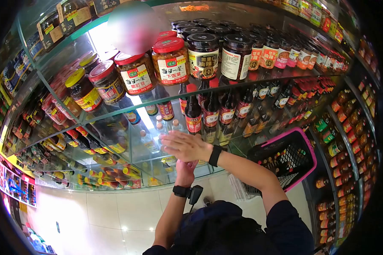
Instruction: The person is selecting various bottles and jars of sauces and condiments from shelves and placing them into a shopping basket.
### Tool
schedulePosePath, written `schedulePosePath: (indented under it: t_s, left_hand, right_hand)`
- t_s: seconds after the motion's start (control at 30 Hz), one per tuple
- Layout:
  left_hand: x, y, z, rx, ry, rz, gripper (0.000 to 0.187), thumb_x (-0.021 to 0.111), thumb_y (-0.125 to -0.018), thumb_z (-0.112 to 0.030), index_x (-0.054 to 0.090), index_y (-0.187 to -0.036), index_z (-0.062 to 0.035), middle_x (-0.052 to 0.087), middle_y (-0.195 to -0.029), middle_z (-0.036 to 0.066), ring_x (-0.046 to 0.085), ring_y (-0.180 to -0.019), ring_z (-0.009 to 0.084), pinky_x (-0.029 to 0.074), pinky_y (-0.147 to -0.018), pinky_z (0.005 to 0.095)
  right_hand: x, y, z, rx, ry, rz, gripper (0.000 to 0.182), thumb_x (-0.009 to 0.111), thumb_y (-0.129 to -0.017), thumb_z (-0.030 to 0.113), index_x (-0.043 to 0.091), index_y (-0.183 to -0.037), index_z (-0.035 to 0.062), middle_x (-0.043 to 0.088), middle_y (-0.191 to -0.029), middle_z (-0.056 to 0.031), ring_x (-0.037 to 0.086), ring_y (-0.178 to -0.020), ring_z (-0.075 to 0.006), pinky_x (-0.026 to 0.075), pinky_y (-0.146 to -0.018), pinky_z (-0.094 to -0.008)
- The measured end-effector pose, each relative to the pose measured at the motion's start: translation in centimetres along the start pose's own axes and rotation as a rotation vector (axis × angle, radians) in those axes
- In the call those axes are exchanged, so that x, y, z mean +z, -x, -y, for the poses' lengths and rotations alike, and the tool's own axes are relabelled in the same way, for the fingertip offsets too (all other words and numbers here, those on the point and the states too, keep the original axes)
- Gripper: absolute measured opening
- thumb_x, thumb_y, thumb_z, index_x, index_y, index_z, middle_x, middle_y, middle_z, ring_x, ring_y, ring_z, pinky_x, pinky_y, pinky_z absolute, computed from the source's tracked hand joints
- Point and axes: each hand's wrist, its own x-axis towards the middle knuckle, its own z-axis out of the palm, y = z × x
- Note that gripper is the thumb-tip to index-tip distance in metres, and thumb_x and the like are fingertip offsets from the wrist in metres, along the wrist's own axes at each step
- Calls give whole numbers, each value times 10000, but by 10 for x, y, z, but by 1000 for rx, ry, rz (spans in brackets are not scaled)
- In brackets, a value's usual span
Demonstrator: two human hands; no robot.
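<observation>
My right hand (pixel 185 145) is stretched out flat, fingers together and pointing left, holding nothing visible. It lies across my left hand (pixel 184 172), whose fingers are mostly hidden behind it. Both wrists wear black bands, the left one carrying a small device (pixel 195 194). Just beyond the hands, dark bottles with red caps (pixel 193 114) stand on the lower glass shelf, beside small clear bottles (pixel 148 142). On the shelf above are red-lidded jars of preserved vegetables (pixel 135 77) and black-lidded jars (pixel 203 57).
A black basket with a pink rim (pixel 313 155) is at my right, with small items or bottles seen through it. Glass shelf edges (pixel 157 102) run across in front of me. More bottles (pixel 340 159) line the right-hand rack. Pale tiled floor (pixel 110 212) lies below.
</observation>
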Motion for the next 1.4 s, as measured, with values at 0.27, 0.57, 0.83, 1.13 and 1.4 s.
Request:
schedulePosePath:
  t_s: [0.27, 0.57, 0.83, 1.13, 1.4]
  left_hand:
    - [-67, 13, 55, -158, 126, -80, 266, 411, -852, -297, 489, -993, -87, 556, -953, 36, 542, -876, 178, 432, -811, 336]
    - [-72, 23, 116, -452, 138, -364, 131, 433, -776, -142, 513, -815, -46, 574, -768, 73, 561, -738, 214, 464, -773, 366]
    - [-32, 18, 163, -582, 23, -234, 157, 449, -755, -162, 503, -853, -52, 558, -822, 71, 547, -772, 215, 457, -768, 356]
    - [28, -11, 220, -546, -33, -223, 157, 455, -747, -181, 501, -837, -60, 556, -823, 64, 545, -769, 214, 449, -778, 355]
    - [99, -38, 292, -544, -115, -166, 230, 470, -772, -213, 487, -898, -22, 531, -867, 76, 519, -818, 211, 436, -807, 354]
  right_hand:
    - [-17, 59, 50, 225, -183, -39, 191, 588, -608, 52, 573, -798, 59, 530, -1006, -75, 502, -1008, -243, 392, -898, -389]
    - [-38, 241, 142, 1087, -13, -207, 134, 564, -632, 7, 594, -754, 54, 571, -875, -75, 549, -858, -252, 442, -751, -345]
    - [-86, 354, 163, 1525, 184, -333, 120, 544, -653, 12, 612, -742, 55, 579, -790, -103, 567, -736, -264, 459, -665, -320]
    - [-143, 478, 86, 2040, 133, -144, 162, 548, -694, 184, 629, -775, 70, 606, -741, -103, 586, -728, -286, 462, -646, -354]
    - [-171, 589, 5, 1791, -193, 717, 259, 506, -726, 277, 584, -695, 32, 559, -695, -146, 542, -707, -334, 431, -577, -459]
